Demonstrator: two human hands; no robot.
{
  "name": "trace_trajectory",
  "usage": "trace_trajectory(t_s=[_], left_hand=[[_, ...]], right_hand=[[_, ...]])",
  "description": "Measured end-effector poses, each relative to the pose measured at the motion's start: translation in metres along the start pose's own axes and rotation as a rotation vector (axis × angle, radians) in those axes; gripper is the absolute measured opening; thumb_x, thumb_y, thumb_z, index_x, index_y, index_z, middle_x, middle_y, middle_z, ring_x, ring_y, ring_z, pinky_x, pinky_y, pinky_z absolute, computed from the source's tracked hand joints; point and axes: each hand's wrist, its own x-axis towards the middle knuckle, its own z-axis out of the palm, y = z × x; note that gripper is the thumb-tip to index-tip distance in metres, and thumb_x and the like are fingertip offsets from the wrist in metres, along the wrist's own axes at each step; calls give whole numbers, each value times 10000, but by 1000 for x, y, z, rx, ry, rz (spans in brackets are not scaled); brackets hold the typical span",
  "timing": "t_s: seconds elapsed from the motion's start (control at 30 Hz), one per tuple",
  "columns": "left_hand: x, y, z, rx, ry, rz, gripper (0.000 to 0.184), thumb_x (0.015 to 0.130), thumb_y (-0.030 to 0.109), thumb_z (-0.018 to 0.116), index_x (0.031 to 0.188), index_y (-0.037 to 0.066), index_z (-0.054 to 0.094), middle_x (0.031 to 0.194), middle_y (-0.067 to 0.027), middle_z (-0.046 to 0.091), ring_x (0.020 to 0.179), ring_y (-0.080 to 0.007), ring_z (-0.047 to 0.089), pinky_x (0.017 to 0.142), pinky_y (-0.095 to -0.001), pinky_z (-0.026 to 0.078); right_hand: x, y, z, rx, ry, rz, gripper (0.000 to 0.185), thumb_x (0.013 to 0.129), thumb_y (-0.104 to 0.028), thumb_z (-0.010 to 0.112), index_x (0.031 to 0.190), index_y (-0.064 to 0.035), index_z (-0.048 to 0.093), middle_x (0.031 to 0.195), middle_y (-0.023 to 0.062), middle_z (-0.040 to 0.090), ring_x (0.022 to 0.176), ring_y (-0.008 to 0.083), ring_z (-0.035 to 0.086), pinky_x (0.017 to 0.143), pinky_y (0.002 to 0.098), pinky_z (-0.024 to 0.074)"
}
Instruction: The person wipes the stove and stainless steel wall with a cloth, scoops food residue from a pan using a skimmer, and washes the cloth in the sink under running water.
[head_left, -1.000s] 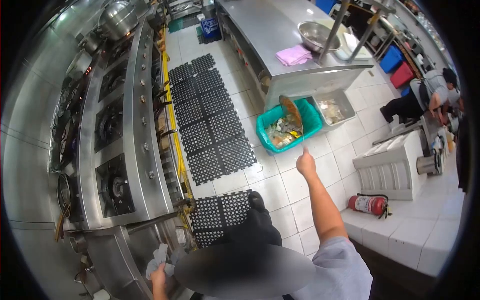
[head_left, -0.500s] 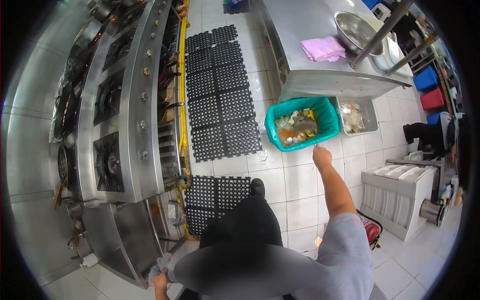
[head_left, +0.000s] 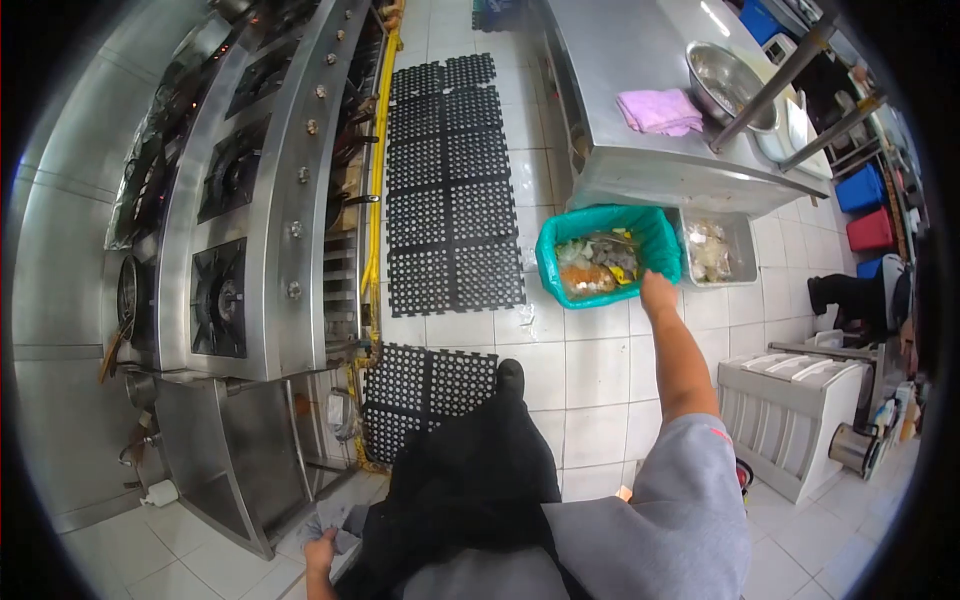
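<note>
Bin (head_left: 659, 241), green-lined and part-filled with scraps (head_left: 588, 280), stands on the floor just ahead of the right hand (head_left: 658, 292), which is at its near right rim. From behind, that hand looks curled into a fist, but its fingertips are hidden, so I cannot tell whether it grips anything or touches the liner.

The left hand (head_left: 320, 552) is well apart from the right, low by the person's side, closed on a bunched grey cloth (head_left: 342, 530). A tray (head_left: 748, 250) with more scraps sits just beside the bin, ahead and to the right of the right hand. Farther ahead of it is the bench (head_left: 620, 50), carrying a pink towel (head_left: 660, 112).

The step in hand appears to be discarding something into the bin with the right arm outstretched. The next move, I judge, calls for clearing the rim without dragging the liner, while the left hand keeps the cloth away from the scraps.
</note>
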Motion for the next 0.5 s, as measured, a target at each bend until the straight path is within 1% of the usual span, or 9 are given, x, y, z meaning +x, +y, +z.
trace_trajectory(t_s=[0.07,0.13,0.17,0.23,0.3,0.33,0.37,0.43,0.5], left_hand=[[20,-35,6,-113,-45,50,390,745,271,709,848,-99,645,750,-115,638,686,-187,601,633,-321,467],[17,-41,7,-73,-35,55,418,740,282,712,862,-111,640,776,-131,645,714,-199,606,650,-328,471],[16,-42,9,-30,-23,56,447,735,294,715,876,-123,635,803,-148,651,742,-210,611,667,-335,475],[25,-59,16,-16,-27,22,473,732,302,710,895,-134,627,834,-164,655,772,-227,615,692,-347,477],[31,-71,24,-27,-22,-11,499,729,310,704,914,-146,619,865,-180,659,803,-244,618,718,-358,479],[30,-72,27,-57,-32,-18,517,728,320,698,924,-150,615,888,-194,659,830,-256,619,742,-366,476],[30,-76,32,-92,-40,-26,534,726,330,692,933,-155,611,911,-207,658,857,-268,620,766,-374,472],[42,-102,46,-201,-36,-51,536,727,339,689,934,-149,615,929,-216,656,876,-270,620,775,-374,470],[65,-140,59,-308,-20,-85,538,728,349,685,935,-143,620,946,-224,654,896,-273,620,783,-375,468]], right_hand=[[-7,8,23,-81,41,-17,218,871,-132,456,982,-68,632,980,133,665,900,296,655,743,426,534],[-18,14,25,-274,-250,-139,212,861,-126,467,1005,-55,606,980,154,653,890,311,649,736,439,527],[-23,14,24,-282,-234,-139,212,861,-126,467,1005,-55,606,980,154,653,890,311,649,736,439,527],[-40,10,17,58,-12,22,226,810,-76,512,1007,-22,609,970,177,650,886,323,644,730,445,518],[-49,7,45,313,104,-109,257,760,-39,558,1009,1,600,889,182,653,757,307,658,655,427,522],[-82,-22,6,689,-234,147,256,728,-39,598,980,9,596,804,168,633,586,262,622,520,396,498],[-99,-34,18,1049,-250,75,156,865,-107,500,994,-41,556,782,165,634,438,130,467,331,284,352],[-159,-82,-13,1658,-575,241,217,939,-134,430,1141,-79,487,841,113,619,423,63,369,320,200,288],[-212,-128,-25,1760,-673,76,245,957,-167,420,1186,-109,484,785,41,566,424,43,331,318,183,257]])
